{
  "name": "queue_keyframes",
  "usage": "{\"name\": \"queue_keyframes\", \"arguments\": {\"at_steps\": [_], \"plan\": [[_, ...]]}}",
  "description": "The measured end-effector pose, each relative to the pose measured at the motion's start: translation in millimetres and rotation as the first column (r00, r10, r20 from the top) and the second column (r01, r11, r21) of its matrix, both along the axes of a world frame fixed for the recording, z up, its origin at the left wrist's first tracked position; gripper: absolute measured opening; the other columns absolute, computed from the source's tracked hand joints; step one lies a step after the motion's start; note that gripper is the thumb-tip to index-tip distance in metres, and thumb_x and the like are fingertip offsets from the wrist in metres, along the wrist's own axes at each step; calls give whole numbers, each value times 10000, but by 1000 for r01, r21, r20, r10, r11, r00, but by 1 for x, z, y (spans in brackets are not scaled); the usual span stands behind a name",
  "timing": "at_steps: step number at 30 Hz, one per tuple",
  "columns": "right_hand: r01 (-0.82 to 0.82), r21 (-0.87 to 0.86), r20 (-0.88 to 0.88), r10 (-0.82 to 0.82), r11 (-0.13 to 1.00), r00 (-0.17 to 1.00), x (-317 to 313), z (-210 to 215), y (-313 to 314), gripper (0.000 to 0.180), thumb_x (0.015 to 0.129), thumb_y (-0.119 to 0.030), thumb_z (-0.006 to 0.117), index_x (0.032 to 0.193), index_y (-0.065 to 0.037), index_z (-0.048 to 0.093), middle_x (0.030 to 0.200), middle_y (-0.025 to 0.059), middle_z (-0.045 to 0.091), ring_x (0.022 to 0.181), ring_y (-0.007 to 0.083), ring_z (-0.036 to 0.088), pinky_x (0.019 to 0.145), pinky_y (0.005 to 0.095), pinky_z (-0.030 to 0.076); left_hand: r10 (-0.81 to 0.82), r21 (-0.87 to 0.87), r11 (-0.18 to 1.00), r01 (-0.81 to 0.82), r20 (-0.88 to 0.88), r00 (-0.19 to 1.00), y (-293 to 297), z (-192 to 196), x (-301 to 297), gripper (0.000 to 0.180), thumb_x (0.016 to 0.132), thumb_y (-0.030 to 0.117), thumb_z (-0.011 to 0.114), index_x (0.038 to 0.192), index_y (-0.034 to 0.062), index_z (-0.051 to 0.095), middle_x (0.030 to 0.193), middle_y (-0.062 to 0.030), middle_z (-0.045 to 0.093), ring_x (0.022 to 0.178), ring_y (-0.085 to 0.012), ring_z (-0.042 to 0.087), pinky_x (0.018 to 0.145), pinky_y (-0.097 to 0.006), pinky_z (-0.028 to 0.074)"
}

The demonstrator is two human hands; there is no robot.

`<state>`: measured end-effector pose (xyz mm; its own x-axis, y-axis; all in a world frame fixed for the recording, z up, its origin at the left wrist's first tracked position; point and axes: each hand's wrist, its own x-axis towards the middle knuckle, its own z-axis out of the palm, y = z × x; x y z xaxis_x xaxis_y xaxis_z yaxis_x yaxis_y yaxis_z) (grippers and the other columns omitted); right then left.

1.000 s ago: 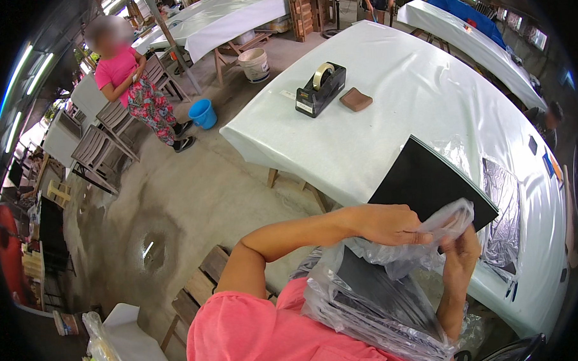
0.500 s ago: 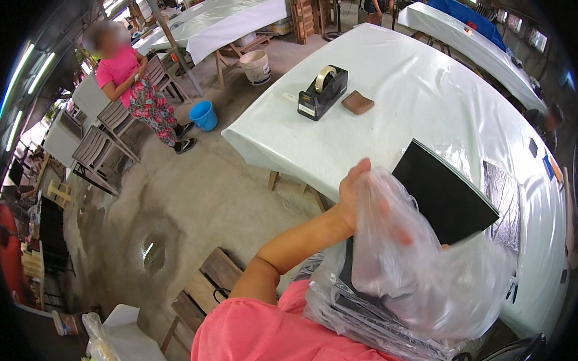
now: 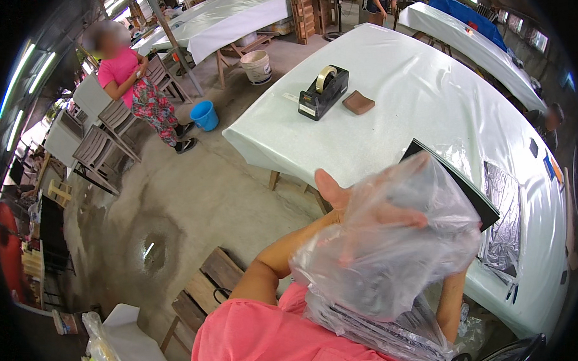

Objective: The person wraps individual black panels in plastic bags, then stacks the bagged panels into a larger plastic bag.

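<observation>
Since a second ago the clear plastic bag [image 3: 393, 253] has ballooned upward, and the left hand [image 3: 360, 206] has gone from pinching its mouth to being pushed inside it, fingers spread wide behind the film with the thumb poking out at the upper left. The bag now hangs in front of the chest, covering the near end of the flat black board [image 3: 458, 181] that lay more exposed before. The right hand is hidden behind the bag (only the forearm shows below it), so I cannot tell its grip. More crumpled bags [image 3: 383, 330] lie in the lap. Farther off on the white surface [image 3: 414, 106] stand a black tape dispenser [image 3: 324, 93] and, just beside it, a small brown pad [image 3: 358, 102].
</observation>
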<state>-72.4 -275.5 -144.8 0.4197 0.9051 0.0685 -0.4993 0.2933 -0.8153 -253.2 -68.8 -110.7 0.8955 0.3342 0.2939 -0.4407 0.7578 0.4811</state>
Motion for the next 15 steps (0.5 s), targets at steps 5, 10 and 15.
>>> {"name": "queue_keyframes", "arguments": {"at_steps": [5,10,15], "plan": [[33,98,21,-36,995,999,3,21,-11,358,746,-180,679,981,-1,476,927,59,555,817,141,523,701,286,416,-208,186,957,221,-85,974,17,9,-9,615,744,210,701,1226,-53,423,1091,-176,595,856,-233,625,715,-327,523],[64,169,30,-70,983,997,4,29,-22,404,729,-149,688,1031,-3,464,967,70,557,854,156,532,732,302,424,-617,352,664,660,-240,749,27,25,-20,711,708,171,752,1272,-57,384,1118,-179,583,864,-233,625,707,-326,530],[124,259,-10,-126,958,992,15,28,-27,458,712,-118,697,1081,-4,452,1007,82,559,890,172,540,762,317,432,-825,357,210,910,-435,361,13,28,-22,815,672,131,803,1318,-61,345,1146,-183,571,871,-233,625,699,-325,537]]}}
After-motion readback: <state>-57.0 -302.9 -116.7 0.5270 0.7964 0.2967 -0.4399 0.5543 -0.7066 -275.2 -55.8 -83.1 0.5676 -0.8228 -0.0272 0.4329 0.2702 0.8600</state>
